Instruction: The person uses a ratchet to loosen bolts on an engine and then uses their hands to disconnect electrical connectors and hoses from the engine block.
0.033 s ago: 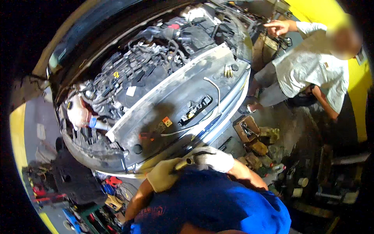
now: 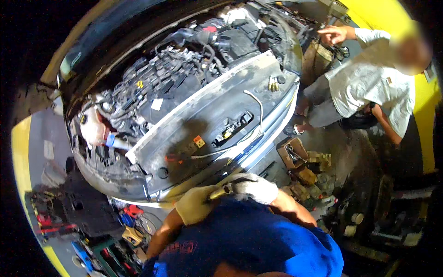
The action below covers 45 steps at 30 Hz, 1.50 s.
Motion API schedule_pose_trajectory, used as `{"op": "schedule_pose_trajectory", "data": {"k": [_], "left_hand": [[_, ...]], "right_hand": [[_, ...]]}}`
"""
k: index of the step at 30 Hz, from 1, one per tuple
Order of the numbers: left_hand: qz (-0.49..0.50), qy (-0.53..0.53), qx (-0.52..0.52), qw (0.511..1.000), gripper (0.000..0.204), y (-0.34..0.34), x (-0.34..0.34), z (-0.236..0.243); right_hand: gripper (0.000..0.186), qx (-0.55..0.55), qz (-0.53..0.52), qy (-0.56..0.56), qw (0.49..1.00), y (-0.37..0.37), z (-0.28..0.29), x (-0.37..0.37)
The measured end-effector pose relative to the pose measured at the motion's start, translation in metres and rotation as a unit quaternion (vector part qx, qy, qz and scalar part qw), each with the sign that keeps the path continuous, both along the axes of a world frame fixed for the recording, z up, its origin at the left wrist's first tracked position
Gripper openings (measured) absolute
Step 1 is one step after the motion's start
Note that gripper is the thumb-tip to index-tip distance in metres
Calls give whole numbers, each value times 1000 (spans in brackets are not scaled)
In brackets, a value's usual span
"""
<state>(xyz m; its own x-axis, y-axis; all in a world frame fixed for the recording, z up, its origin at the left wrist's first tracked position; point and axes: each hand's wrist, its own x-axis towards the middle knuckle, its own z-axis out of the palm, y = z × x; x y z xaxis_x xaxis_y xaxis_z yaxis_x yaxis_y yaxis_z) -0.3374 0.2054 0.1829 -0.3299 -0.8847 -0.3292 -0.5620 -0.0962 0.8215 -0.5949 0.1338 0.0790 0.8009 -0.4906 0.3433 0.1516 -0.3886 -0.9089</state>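
Observation:
Both my hands wear pale work gloves and meet in front of my blue shirt, close to the car's front edge. My left hand (image 2: pixel 196 205) is closed round a small brass-coloured cylinder (image 2: pixel 216 194), seen only in part. My right hand (image 2: pixel 254 188) comes from the other side with its fingers pinched at the dark end of that piece. Just beyond them lies the front panel (image 2: pixel 184 131) of the car under the raised hood. On its far right part stand several small brass-coloured cylinders (image 2: pixel 273 86). A pale hose (image 2: pixel 261 111) curves over the panel.
The engine (image 2: pixel 161 74) lies exposed behind the panel, with a white coolant tank (image 2: pixel 92 129) at its left. Another person (image 2: pixel 364 87) stands at the right, one arm stretched toward the car. Cardboard boxes (image 2: pixel 291 152) and bottles sit on the floor; tools (image 2: pixel 115 258) lie lower left.
My right fingers have closed over the round dark end of the cylinder, which showed more openly before. The view has shifted slightly; the other person stays in about the same place.

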Motion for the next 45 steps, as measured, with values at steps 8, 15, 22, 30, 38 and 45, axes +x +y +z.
{"op": "schedule_pose_trajectory", "data": {"k": [8,15,22,30,38,45], "left_hand": [[71,-49,43,995,31,6,-20,-24],[366,289,115,877,23,-3,-49,-65],[394,484,44,780,39,24,-78,-92],[495,450,32,742,49,-7,-79,-102],[499,529,-2,687,52,18,-52,-106],[526,517,-43,674,33,54,-36,-92]], "right_hand": [[37,505,-55,81,858,-9,37,-23],[34,524,-294,22,799,-24,40,10],[36,210,-250,168,930,-5,31,48],[37,287,-221,87,928,-43,37,75],[56,154,-165,109,968,-23,27,119],[52,79,-58,86,991,8,0,150]]}}
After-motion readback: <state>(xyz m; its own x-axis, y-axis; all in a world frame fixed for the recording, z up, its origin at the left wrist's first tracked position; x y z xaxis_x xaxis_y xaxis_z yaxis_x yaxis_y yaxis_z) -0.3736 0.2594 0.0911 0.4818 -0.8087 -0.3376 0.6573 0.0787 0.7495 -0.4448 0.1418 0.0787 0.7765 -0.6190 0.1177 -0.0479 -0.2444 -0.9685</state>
